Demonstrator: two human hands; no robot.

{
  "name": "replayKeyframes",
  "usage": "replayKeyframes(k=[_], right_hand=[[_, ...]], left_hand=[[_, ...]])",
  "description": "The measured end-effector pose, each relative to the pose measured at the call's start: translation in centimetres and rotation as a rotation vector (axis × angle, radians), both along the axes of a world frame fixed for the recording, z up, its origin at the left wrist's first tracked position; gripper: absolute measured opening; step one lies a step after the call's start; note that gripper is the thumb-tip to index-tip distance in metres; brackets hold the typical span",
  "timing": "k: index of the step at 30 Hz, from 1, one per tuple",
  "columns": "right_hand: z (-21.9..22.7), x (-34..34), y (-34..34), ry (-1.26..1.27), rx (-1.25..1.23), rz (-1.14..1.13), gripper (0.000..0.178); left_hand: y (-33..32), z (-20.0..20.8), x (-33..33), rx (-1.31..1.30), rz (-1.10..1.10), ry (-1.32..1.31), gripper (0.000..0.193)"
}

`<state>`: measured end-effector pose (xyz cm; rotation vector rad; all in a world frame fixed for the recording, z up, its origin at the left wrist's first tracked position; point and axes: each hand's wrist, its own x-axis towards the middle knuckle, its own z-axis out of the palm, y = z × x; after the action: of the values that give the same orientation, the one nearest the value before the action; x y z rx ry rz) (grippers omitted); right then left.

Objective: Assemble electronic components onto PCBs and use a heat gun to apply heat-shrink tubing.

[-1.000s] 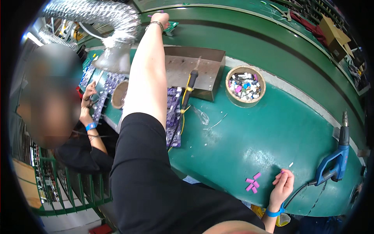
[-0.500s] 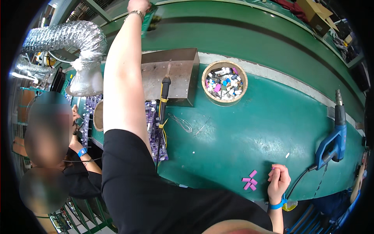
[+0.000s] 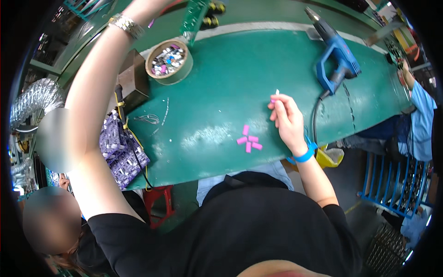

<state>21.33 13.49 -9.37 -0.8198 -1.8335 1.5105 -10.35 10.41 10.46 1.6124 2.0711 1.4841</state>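
My left arm stretches up to the far left, and my left hand [image 3: 152,3] is cut off by the upper edge. Beside it hangs a green circuit board [image 3: 194,17] with black-and-yellow parts, moving along with this hand; the grip itself is out of view. A thin purple bit [image 3: 151,23] shows under the hand. My right hand [image 3: 289,122] rests low over the table, fingers curled in a pinch around a small purple piece [image 3: 273,100]. Just beyond the fingertips is a small white bit [image 3: 277,92]. Several short purple pieces [image 3: 248,147] lie to its left.
A round tub [image 3: 183,70] of small mixed parts stands at the far left by a metal box [image 3: 134,83]. Purple circuit boards [image 3: 121,159] and a soldering iron [image 3: 119,97] are near my left arm. A blue heat gun [image 3: 341,57] lies right. Co-workers sit left and right.
The view has swung right. My left hand has carried the green board rightward, past the tub. My right hand has moved farther in over the table, still pinching the purple piece.
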Motion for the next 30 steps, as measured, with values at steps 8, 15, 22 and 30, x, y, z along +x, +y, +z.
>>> replayKeyframes(k=[8, 15, 22, 30], right_hand=[[5.2, 2.8, 2.6, 0.151, 0.099, 0.103, 0.020], [10.1, 0.9, 2.9, 0.353, 0.263, 0.204, 0.023], [9.4, -1.0, 3.6, 0.305, 0.342, 0.262, 0.020], [8.3, -2.0, 2.1, 0.243, 0.244, 0.305, 0.021]], left_hand=[[-3.2, -6.4, 11.8, -0.246, -0.276, 0.033, 0.022], [-6.7, -10.3, 15.8, -0.202, -0.426, -0.111, 0.022], [-9.5, -12.1, 18.3, -0.047, -0.031, 0.180, 0.015], [-9.2, -14.5, 16.3, 0.134, 0.113, -0.372, 0.018]])
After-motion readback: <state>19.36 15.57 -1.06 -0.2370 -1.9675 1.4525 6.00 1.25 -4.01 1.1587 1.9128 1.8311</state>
